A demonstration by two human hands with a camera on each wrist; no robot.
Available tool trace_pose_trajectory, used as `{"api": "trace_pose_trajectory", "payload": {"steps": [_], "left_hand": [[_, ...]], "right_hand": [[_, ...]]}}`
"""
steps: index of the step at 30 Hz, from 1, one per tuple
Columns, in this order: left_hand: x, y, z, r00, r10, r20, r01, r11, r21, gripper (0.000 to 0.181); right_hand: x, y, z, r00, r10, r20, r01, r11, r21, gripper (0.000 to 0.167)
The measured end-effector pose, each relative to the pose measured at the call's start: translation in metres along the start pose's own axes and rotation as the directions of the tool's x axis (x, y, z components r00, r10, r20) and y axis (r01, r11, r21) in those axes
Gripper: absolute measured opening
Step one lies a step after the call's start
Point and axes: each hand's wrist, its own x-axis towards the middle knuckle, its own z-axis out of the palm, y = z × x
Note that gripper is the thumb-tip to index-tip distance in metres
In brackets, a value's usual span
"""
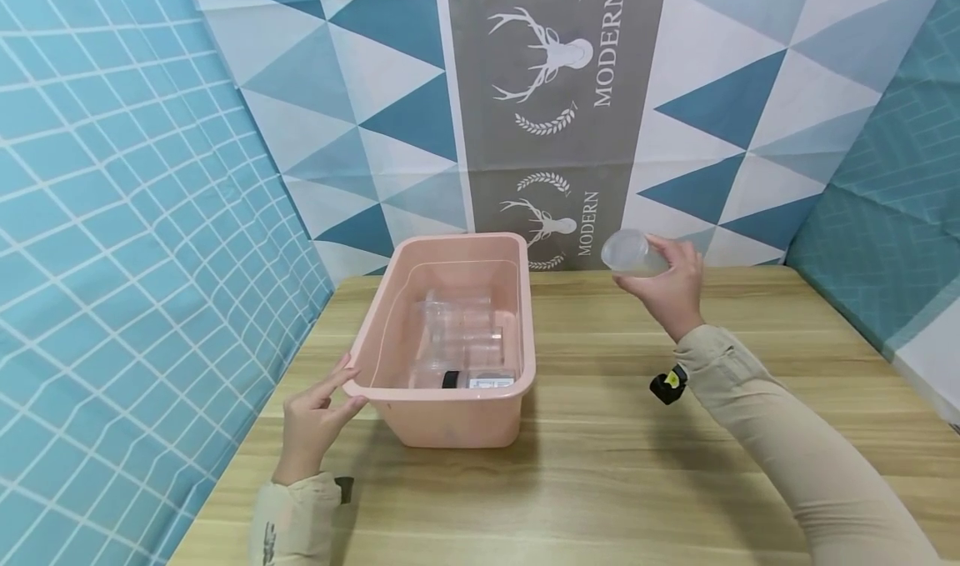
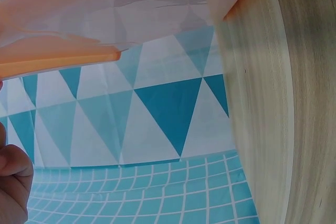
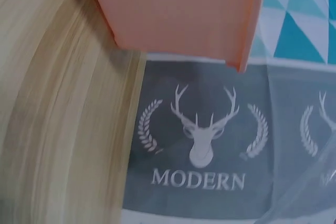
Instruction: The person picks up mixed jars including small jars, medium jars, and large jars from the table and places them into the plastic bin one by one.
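Note:
A pink plastic basin stands left of the middle of the table. At its near left corner my left hand holds the rim between thumb and fingers. Inside lie several clear cylindrical containers, with a black band and a white label at the near end. My right hand grips a clear plastic cup above the table's far side, its round end turned leftward. In the right wrist view only a see-through edge of the cup shows at lower right; the hand is mostly out of frame.
The wooden table runs back to a patterned wall cloth with deer heads. A blue grid cloth hangs at the left side, a teal cloth at the right. A black strap piece hangs by my right cuff.

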Motion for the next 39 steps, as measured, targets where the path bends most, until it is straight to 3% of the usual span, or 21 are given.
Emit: {"api": "trace_pose_trajectory", "payload": {"steps": [2,4,7,9,23,32,39], "left_hand": [[0.004,0.01,0.0,1.0,-0.015,0.004,0.015,1.0,0.004,0.066],[0.004,0.011,0.0,1.0,-0.024,0.005,0.024,1.0,0.002,0.065],[0.003,0.01,0.0,0.999,-0.035,0.006,0.035,0.999,0.003,0.063],[-0.001,0.0,0.001,1.0,-0.024,0.005,0.024,1.0,0.006,0.061],[-0.002,0.001,0.0,0.999,-0.045,0.003,0.045,0.999,0.021,0.062],[-0.002,-0.002,0.001,1.0,-0.024,-0.011,0.024,0.999,0.021,0.062],[-0.002,-0.002,0.0,1.0,-0.01,-0.016,0.01,0.999,0.039,0.068]], "right_hand": [[0.0,-0.004,0.004,1.0,-0.024,0.015,0.024,1.0,0.004,0.066],[0.0,-0.007,0.006,0.999,-0.042,0.021,0.041,0.999,0.014,0.066],[0.001,-0.011,0.01,0.998,-0.05,0.033,0.049,0.999,0.021,0.066],[0.001,-0.014,0.011,0.997,-0.055,0.045,0.054,0.998,0.027,0.067],[0.005,-0.029,0.016,0.988,-0.027,0.149,0.022,0.999,0.035,0.068],[0.008,-0.04,0.018,0.967,0.004,0.253,-0.012,0.999,0.031,0.065],[0.008,-0.05,0.024,0.938,0.024,0.344,-0.016,1.0,-0.024,0.066]]}}
